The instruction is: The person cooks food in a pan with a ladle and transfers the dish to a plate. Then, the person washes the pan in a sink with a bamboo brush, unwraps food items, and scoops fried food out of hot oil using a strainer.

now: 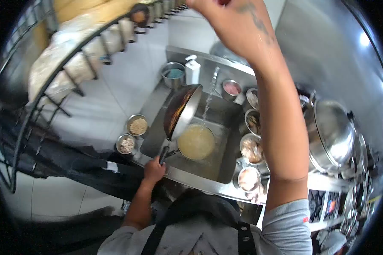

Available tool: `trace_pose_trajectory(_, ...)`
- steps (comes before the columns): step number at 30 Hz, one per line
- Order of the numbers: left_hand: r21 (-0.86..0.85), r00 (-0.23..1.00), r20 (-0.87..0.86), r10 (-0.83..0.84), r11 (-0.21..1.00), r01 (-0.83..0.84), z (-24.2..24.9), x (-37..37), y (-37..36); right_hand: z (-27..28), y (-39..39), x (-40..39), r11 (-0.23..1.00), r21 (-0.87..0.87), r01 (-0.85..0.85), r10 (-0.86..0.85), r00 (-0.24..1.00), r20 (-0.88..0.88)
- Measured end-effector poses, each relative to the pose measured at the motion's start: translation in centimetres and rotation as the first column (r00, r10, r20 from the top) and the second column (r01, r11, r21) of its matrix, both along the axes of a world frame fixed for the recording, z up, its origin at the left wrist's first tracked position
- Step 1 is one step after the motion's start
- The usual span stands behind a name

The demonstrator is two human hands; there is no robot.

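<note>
The person's left hand (154, 170) was clenched round the handle of a wok (187, 114), which stood tilted on its side over the sink (230, 146), beside a stream of water (209, 97). Below it in the basin sat a round pan of yellowish liquid (196, 142). The right hand (232, 25) was raised high, its fingers cut off from view, so I couldn't tell whether it gripped anything.

Pan (192, 111) silver inside, mottled brown-black outside; handle (163, 155) black; liquid (196, 143) pale yellow; pump bottle (192, 72) white
</note>
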State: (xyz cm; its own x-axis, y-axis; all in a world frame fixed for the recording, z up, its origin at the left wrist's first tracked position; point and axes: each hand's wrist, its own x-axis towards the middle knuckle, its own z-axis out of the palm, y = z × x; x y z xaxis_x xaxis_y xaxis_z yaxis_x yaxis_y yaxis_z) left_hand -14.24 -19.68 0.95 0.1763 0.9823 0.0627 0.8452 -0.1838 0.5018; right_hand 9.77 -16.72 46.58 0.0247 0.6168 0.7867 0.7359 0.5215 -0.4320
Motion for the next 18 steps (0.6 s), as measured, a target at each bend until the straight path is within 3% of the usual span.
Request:
trace_pose_trajectory(1,-0.033,1.0,0.019,-0.004,0.999,0.005,0.5,-0.1,0.1,-2.2,-0.6,1.8,0.994,0.055,0.092,-0.097,0.991,0.095)
trace_pose_trajectory(2,-0.065,0.999,0.034,0.003,0.998,0.0,1.2,-0.4,0.1,-4.7,-1.4,3.5,0.995,0.095,0.045,-0.049,0.998,0.046)
trace_pose_trajectory(3,-0.086,0.999,0.049,0.017,0.996,-0.013,1.9,-0.4,0.2,-6.6,-2.8,5.1,0.998,0.003,0.061,-0.061,0.998,0.005)
trace_pose_trajectory(4,-0.03,0.996,-0.076,0.049,0.998,-0.051,2.4,-0.1,0.0,-8.4,-4.5,6.5,0.994,-0.085,0.07,-0.073,0.997,-0.037)
trace_pose_trajectory(6,0.002,0.993,-0.108,0.051,0.999,-0.051,2.7,-0.4,-0.2,-12.6,-7.5,9.4,0.96,-0.275,0.05,-0.124,0.958,-0.257)
trace_pose_trajectory(7,0.012,0.993,-0.119,0.014,1.0,-0.013,2.3,-0.2,-0.1,-14.9,-9.0,11.0,0.948,-0.306,0.082,-0.164,0.954,-0.251)
trace_pose_trajectory(9,0.136,1.0,0.005,-0.028,0.99,0.027,-0.3,-0.2,-0.2,-19.8,-12.2,13.9,0.923,-0.382,0.055,-0.192,0.924,-0.332)
trace_pose_trajectory(11,0.032,0.997,0.08,-0.005,1.0,0.002,1.2,1.6,-1.0,-23.1,-15.4,14.8,0.834,-0.551,0.031,-0.293,0.871,-0.394)
trace_pose_trajectory(13,0.015,0.936,0.327,-0.133,0.991,0.136,1.1,2.1,-1.0,-27.9,-18.1,15.0,0.809,-0.586,-0.046,-0.256,0.87,-0.422)
trace_pose_trajectory(14,-0.076,0.902,0.424,-0.084,0.989,0.128,2.3,3.7,-1.4,-30.2,-19.2,14.5,0.802,-0.589,-0.1,-0.205,0.88,-0.429)
trace_pose_trajectory(16,-0.266,0.81,0.582,0.074,0.958,0.104,5.6,6.8,-3.5,-32.5,-21.2,13.2,0.674,-0.692,-0.258,-0.166,0.86,-0.482)
trace_pose_trajectory(18,-0.169,0.757,0.654,0.014,0.977,0.128,7.1,10.1,-5.2,-32.4,-23.4,12.0,0.647,-0.721,-0.247,-0.105,0.908,-0.405)
